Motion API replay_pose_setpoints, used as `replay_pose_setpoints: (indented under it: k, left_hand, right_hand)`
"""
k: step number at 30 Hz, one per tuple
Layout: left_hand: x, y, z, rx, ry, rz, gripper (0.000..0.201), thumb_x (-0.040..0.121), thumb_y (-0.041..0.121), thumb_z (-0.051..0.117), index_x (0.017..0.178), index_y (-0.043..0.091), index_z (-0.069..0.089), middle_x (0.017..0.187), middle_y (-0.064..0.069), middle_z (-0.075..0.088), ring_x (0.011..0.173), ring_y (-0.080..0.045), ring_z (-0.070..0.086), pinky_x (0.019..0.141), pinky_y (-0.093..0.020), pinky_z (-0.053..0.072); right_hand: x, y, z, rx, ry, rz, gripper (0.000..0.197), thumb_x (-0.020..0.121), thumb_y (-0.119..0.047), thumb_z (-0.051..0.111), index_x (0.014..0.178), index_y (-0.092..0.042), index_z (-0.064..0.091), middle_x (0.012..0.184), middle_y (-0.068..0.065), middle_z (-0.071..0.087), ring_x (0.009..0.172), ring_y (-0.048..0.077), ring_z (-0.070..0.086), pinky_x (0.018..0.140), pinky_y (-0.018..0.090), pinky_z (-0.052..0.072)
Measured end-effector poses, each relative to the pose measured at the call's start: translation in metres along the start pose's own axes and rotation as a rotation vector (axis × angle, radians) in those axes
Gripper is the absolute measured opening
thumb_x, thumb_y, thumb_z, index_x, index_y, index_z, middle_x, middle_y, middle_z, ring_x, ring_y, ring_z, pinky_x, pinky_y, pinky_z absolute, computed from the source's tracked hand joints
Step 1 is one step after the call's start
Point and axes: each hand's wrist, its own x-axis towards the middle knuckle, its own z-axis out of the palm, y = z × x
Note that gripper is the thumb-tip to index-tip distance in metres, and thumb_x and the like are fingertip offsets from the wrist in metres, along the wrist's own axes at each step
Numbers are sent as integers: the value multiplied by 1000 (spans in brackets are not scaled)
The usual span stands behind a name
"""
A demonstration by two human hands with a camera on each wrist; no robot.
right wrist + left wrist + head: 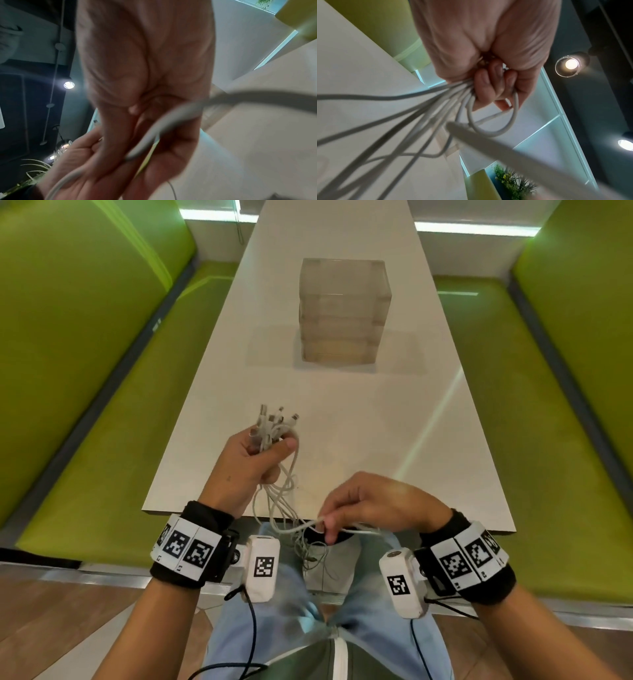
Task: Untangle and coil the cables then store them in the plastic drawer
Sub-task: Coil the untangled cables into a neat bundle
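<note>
The left hand (pixel 251 463) grips the white cables (pixel 274 433) near the table (pixel 394 440) edge. The right hand (pixel 373 505) pinches one cable, beside it.

Tangled white cables (pixel 274 474) dangle before the closed clear drawer (pixel 344 309).

cables (pixel 279 474): white rubbery-looking sheath, smooth, matt; plug tips w/ small shiny metal ends. plastic drawer (pixel 344 309): clear/frosted plastic, semi-glossy. table (pixel 394 440): white laminate-looking top, smooth, bit of sheen, light streak reflecting. benches (pixel 102 422): green upholstery, smooth matt. floor (pixel 68 611): wood-look planks. wristbands (pixel 186 546): black cloth, matt, paper-like printed tags.
</note>
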Motion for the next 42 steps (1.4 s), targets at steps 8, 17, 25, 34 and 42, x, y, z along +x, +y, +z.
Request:
replay_pose_setpoints:
  k: [8, 17, 25, 34, 42]
  left_hand:
    - [5, 1, -1, -75, 33, 22, 13, 82, 16, 69, 72, 23, 64, 52, 13, 35, 44, -8, 23, 43, -21, 24]
    - [8, -2, 2, -138, 46, 43, 32, 72, 25, 79, 88, 8, 58, 55, 14, 52, 43, -5, 27, 43, -19, 23]
    - [6, 1, 3, -184, 0, 10, 34, 85, 37, 67, 77, 14, 44, 52, 11, 25, 46, -9, 16, 43, -22, 17]
    - [4, 24, 26, -369, -125, 40, 28, 89, 32, 48, 68, 17, 39, 55, 5, 13, 45, -7, 12, 40, -19, 18]
    - [17, 46, 44, -442, -155, 126, 31, 95, 32, 45, 69, 18, 35, 53, 6, 15, 42, -5, 13, 39, -20, 14]
  right_hand:
    - [7, 19, 1, -279, 257, 143, 12, 81, -22, 71, 91, -17, 76, 121, -2, 60, 109, 8, 53, 92, 23, 39]
    - [11, 36, 18, -396, -49, 267, 24, 82, -16, 66, 106, -19, 70, 97, -1, 71, 88, 16, 65, 79, 29, 52]
    - [0, 22, -1, -245, 325, 207, 21, 86, -2, 49, 95, -17, 60, 89, 0, 66, 76, 18, 66, 69, 32, 54]
    - [40, 5, 9, -164, 201, -73, 93, 67, -49, 78, 142, -43, 22, 157, -10, 19, 145, 11, 14, 117, 38, 18]
    - [54, 10, 50, 353, 389, -219, 26, 93, -39, 46, 80, -16, 47, 59, -5, 49, 54, 15, 48, 54, 27, 41]
